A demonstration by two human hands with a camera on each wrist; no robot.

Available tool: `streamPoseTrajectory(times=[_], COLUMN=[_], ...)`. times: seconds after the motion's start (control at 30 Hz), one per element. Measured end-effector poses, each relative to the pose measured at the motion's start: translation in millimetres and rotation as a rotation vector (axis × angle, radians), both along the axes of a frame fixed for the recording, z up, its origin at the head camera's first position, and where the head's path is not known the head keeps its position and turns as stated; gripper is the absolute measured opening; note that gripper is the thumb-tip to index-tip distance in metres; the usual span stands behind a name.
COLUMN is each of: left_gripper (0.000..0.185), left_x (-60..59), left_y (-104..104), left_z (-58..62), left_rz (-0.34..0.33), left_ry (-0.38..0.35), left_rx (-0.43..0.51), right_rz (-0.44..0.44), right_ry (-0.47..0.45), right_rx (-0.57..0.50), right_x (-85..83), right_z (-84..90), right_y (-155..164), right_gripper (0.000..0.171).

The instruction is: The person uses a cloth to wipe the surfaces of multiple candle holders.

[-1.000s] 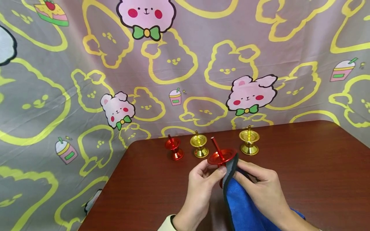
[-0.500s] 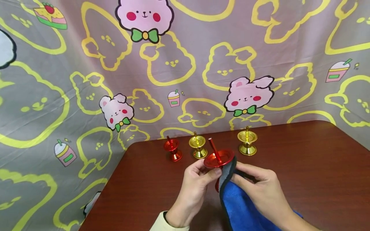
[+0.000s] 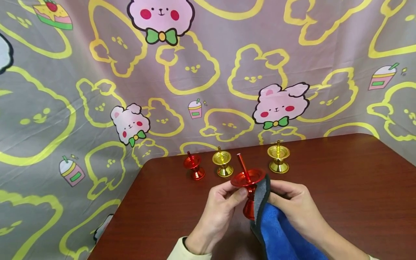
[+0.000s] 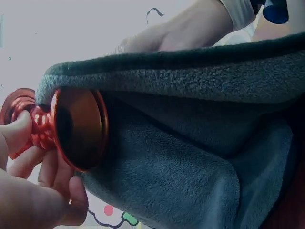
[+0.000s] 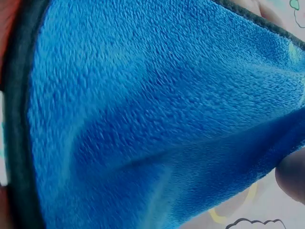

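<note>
My left hand (image 3: 216, 213) grips the narrow stem of a shiny red candlestick (image 3: 249, 209), raised above the table and slightly tilted. A thin spike rises from its wide dish. In the left wrist view the thumb and fingers of the left hand (image 4: 33, 191) wrap the stem, and the round base (image 4: 81, 129) faces the camera. My right hand (image 3: 294, 202) pinches a blue cloth (image 3: 279, 231) with a grey reverse and dark edging. The cloth lies along the candlestick's right side and hangs down. In the right wrist view, the blue cloth (image 5: 143, 95) fills most of the picture.
At the back of the brown table (image 3: 351, 187) stand a small red candlestick (image 3: 195, 167), a gold candlestick (image 3: 222, 164) and another gold candlestick (image 3: 278, 159) farther right. A patterned cartoon curtain (image 3: 224, 83) hangs behind the table and along its left side.
The cloth has shifted a little to the right against the candlestick, with my right hand, so more of the red stem and base shows. My left hand keeps its grip.
</note>
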State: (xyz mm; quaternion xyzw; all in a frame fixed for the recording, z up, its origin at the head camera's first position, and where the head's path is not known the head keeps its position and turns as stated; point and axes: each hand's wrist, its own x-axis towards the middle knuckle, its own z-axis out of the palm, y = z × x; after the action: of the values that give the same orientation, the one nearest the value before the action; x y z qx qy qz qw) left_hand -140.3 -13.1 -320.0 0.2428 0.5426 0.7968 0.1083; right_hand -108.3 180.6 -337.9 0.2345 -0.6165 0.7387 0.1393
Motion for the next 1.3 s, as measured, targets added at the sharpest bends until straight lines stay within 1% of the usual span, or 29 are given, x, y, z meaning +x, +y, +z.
streamPoseTrajectory(times=[0.07, 0.1, 0.23, 0.3, 0.37, 0.43, 0.5, 0.57, 0.63, 0.7, 0.8, 0.9, 1.1, 1.2, 1.3], left_gripper=[0.039, 0.037, 0.028, 0.026, 0.025, 0.026, 0.027, 0.029, 0.028, 0.028, 0.029, 0.034, 0.043, 0.049, 0.051], left_x=[1.0, 1.8, 4.0, 4.5, 4.7, 5.5, 6.0, 6.2, 6.0, 5.4, 4.5, 3.5, 1.6, 0.4, -1.0], left_y=[0, 1, 3, 5, 7, 8, 8, 8, 8, 7, 4, 2, -2, -3, -4], left_z=[0.8, 1.5, 5.7, 8.1, 10.2, 11.5, 11.6, 10.4, 8.9, 7.2, 5.6, 5.4, 10.2, 11.4, 11.9], left_rz=[0.002, 0.013, 0.099, 0.143, 0.157, 0.172, 0.183, 0.201, 0.226, 0.235, 0.230, 0.197, 0.125, 0.085, 0.041], left_ry=[0.020, 0.030, 0.065, 0.060, 0.040, 0.013, -0.012, -0.034, -0.050, -0.057, -0.040, -0.019, 0.032, 0.045, 0.053], left_rx=[-0.040, -0.070, -0.210, -0.248, -0.246, -0.219, -0.178, -0.138, -0.102, -0.077, -0.076, -0.072, -0.035, 0.005, 0.038], right_rz=[-0.025, -0.042, -0.153, -0.216, -0.280, -0.333, -0.373, -0.391, -0.387, -0.379, -0.361, -0.338, -0.276, -0.226, -0.146], right_ry=[-0.026, -0.037, -0.051, -0.040, -0.021, -0.003, 0.012, 0.025, 0.040, 0.051, 0.063, 0.070, 0.075, 0.074, 0.076], right_rx=[0.012, 0.019, 0.061, 0.093, 0.128, 0.140, 0.133, 0.110, 0.089, 0.080, 0.073, 0.067, 0.075, 0.043, 0.000], right_x=[-0.8, -0.9, 0.3, 1.8, 4.2, 7.2, 10.2, 12.7, 14.5, 15.8, 17.0, 17.9, 17.5, 15.7, 12.8], right_z=[-0.7, -0.7, 0.0, 1.0, 2.4, 3.7, 4.7, 5.3, 5.9, 6.2, 7.5, 8.9, 12.4, 13.1, 12.9], right_y=[0, 0, -3, -6, -10, -13, -17, -20, -21, -22, -22, -22, -19, -17, -13], right_gripper=[0.028, 0.028, 0.028, 0.029, 0.030, 0.032, 0.033, 0.035, 0.036, 0.037, 0.037, 0.035, 0.034, 0.034, 0.034])
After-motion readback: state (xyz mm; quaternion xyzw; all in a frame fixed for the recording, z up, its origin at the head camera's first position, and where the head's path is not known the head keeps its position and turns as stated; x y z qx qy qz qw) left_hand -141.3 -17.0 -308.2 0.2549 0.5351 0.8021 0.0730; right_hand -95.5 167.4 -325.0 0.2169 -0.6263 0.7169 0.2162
